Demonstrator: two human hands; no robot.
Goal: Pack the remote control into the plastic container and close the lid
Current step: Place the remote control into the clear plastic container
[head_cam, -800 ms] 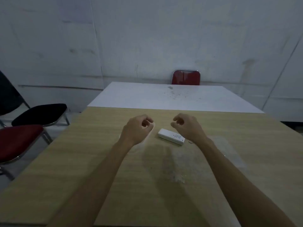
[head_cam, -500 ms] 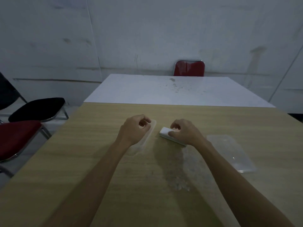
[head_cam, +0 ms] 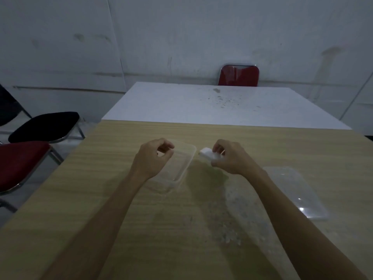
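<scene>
A clear plastic container [head_cam: 184, 164] lies open on the wooden table [head_cam: 121, 219], just left of centre. My left hand [head_cam: 154, 157] hovers over its left side with fingers curled and nothing in them. My right hand [head_cam: 232, 158] grips the white remote control [head_cam: 207, 154], lifted slightly off the table just right of the container; only the remote's left end shows past my fingers. The clear lid [head_cam: 296, 190] lies flat on the table to the right of my right forearm.
A white table [head_cam: 222, 106] adjoins the wooden one at the back, with a red chair [head_cam: 239, 75] behind it. A black chair [head_cam: 44, 126] and a red chair [head_cam: 20, 160] stand at the left. Pale speckled marks stain the wood near the middle.
My right hand came down on the remote, closed around it and lifted it off the table. My left hand stayed over the container. The view tilted down, showing the lid.
</scene>
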